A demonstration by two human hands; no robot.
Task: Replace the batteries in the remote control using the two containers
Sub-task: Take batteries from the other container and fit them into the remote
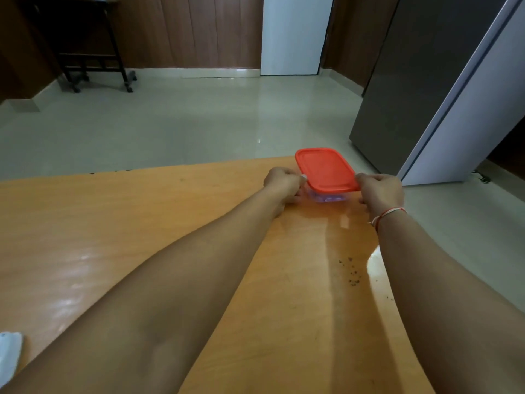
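Both hands, left and right, grip the red-lidded container on the table, fingers curled at its near corners; battery swap seemingly barely begun, no remote visible.

The glossy orange wooden desk lies open across its whole left half, so a hand could sweep there freely. Near the far right corner, a clear plastic container with a red lid stands in the way, flanked on both sides by the left hand and right hand, each gripping it. Both forearms stretch across the desk's right part. Dark crumbs dot the surface between the forearms. A white object sits at the near left edge.
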